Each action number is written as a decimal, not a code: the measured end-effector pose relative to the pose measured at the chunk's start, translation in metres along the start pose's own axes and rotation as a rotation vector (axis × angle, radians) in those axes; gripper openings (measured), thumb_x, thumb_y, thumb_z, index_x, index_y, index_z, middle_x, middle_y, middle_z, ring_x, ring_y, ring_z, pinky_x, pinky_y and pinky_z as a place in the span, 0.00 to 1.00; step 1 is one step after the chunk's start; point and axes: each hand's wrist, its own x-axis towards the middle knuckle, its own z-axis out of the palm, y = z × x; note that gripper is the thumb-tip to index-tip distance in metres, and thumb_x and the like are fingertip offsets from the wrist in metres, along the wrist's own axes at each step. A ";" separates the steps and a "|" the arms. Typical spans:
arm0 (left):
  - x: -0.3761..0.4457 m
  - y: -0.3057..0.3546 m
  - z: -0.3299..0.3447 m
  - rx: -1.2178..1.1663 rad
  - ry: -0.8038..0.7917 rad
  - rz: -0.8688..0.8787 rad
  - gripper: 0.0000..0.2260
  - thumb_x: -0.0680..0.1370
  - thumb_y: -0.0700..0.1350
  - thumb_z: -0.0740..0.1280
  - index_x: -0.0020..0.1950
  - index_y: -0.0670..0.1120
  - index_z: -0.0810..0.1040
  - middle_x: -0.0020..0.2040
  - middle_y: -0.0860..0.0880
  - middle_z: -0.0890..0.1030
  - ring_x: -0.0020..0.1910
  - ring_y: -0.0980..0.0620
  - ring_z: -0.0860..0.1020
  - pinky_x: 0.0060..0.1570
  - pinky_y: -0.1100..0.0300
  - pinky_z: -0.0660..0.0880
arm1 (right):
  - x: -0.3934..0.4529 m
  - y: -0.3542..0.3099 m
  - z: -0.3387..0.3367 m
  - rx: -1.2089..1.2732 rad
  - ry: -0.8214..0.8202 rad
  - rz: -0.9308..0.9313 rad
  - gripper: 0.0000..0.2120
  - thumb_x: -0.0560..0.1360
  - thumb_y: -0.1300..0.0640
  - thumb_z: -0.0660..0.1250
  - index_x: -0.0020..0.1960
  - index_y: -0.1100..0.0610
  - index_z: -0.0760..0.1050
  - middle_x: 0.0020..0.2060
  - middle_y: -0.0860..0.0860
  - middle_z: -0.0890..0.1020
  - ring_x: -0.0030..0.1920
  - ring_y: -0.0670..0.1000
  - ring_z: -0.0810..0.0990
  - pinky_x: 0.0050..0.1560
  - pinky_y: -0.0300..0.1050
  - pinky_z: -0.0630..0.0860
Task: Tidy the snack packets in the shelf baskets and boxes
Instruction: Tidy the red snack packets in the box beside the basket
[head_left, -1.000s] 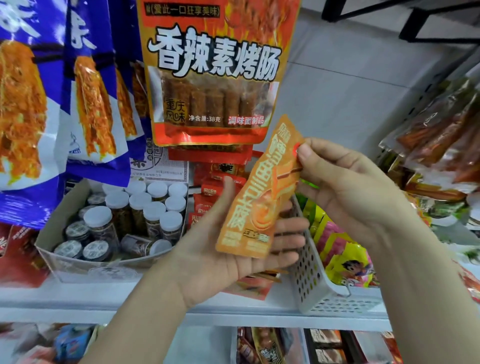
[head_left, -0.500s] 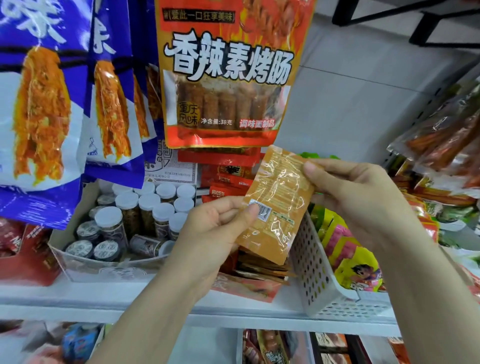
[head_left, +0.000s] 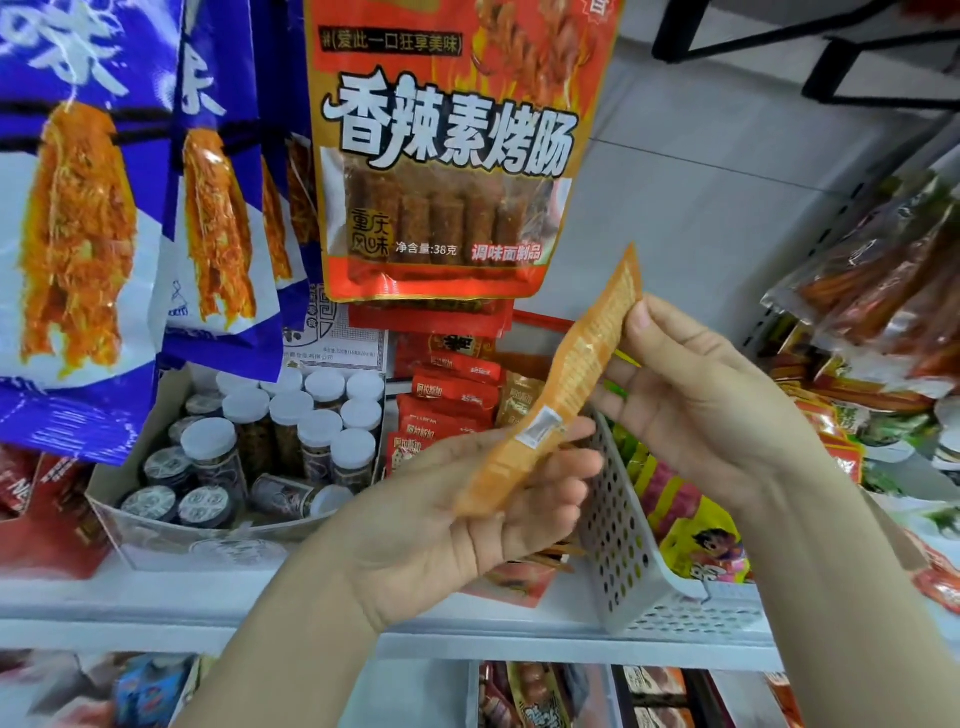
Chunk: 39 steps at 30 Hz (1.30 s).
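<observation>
Blue hanging bags (head_left: 78, 234) sit far left as I watch, with capped jars (head_left: 291, 431) boxed below them. My left hand (head_left: 457, 525) grips the orange packet's (head_left: 566, 384) lower end, my right hand (head_left: 711, 400) pinches its top, above the white perforated basket (head_left: 623, 535).

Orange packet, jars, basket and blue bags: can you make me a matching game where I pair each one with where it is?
Things:
1. orange packet
2. jars with white lids
3. white basket with holes
4. blue bags

Places:
A. hanging at the upper left
B. standing in a cardboard box on the shelf
C. held between both hands
D. on the shelf, under the right hand

Pairs: 1-C, 2-B, 3-D, 4-A. The left hand holds the packet's lower end and the right hand pinches its top.
</observation>
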 end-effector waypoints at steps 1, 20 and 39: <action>-0.003 -0.003 -0.002 -0.040 -0.018 0.005 0.20 0.68 0.41 0.77 0.58 0.36 0.82 0.44 0.42 0.84 0.38 0.52 0.82 0.41 0.60 0.81 | 0.000 0.000 0.000 -0.004 0.011 0.002 0.09 0.73 0.55 0.68 0.51 0.53 0.83 0.47 0.50 0.85 0.50 0.50 0.82 0.58 0.48 0.79; -0.015 0.006 -0.036 1.413 0.349 0.283 0.20 0.63 0.64 0.77 0.51 0.60 0.82 0.49 0.66 0.81 0.50 0.67 0.78 0.49 0.72 0.74 | -0.015 -0.009 -0.006 -1.013 0.514 -0.406 0.04 0.75 0.55 0.72 0.42 0.52 0.80 0.31 0.46 0.85 0.30 0.44 0.84 0.35 0.42 0.82; -0.009 -0.013 -0.062 1.766 0.297 0.457 0.11 0.66 0.52 0.80 0.43 0.57 0.80 0.67 0.64 0.67 0.69 0.64 0.58 0.63 0.72 0.55 | -0.032 0.051 0.014 -1.717 0.007 0.191 0.12 0.75 0.64 0.64 0.45 0.46 0.71 0.43 0.54 0.83 0.44 0.55 0.82 0.43 0.50 0.79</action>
